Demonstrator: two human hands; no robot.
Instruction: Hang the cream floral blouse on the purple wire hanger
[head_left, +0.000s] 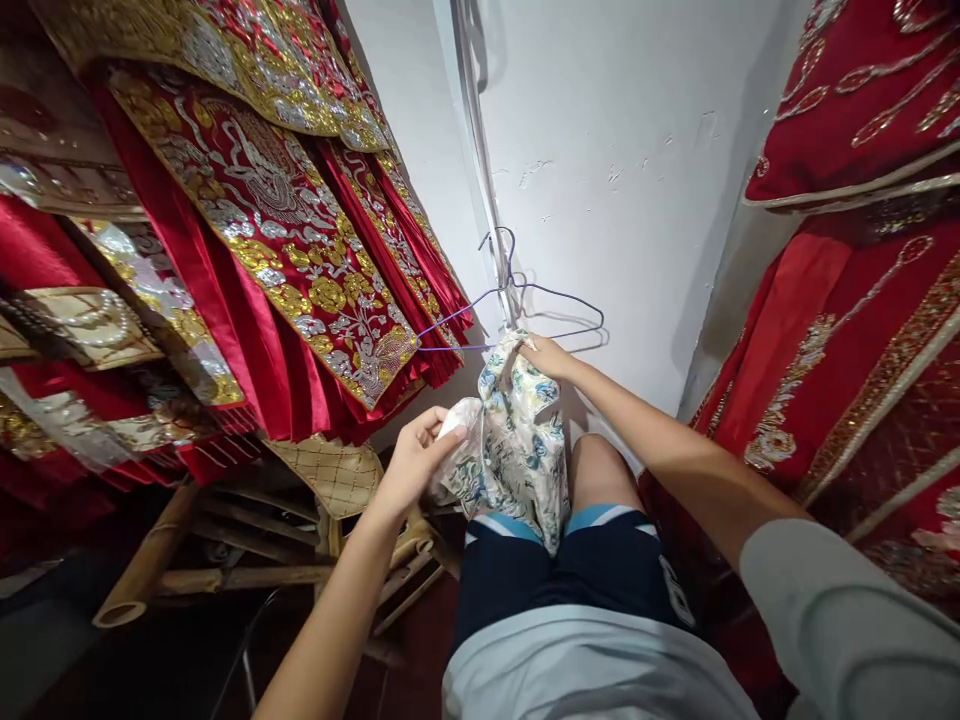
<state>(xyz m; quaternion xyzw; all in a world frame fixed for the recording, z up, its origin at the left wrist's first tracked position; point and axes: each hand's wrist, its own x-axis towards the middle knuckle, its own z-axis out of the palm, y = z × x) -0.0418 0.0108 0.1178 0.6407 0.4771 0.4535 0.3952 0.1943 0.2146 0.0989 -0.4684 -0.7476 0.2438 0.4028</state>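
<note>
A white garment with a blue and green floral print hangs between my hands, its lower end in front of my shorts. My left hand pinches the left edge of the cloth between thumb and fingers. At the upper right of the garment, my right hand grips the fabric; some of its fingers are behind the cloth. Just above, a purple wire hanger hangs by its hook near a metal strip on the wall. The garment's top lies close to the hanger's lower bar; I cannot tell whether they touch.
Red costumes with gold and silver embroidery hang on the left. More red embroidered garments hang on the right. Below left stands a bamboo frame. A white wall with a vertical metal strip is ahead.
</note>
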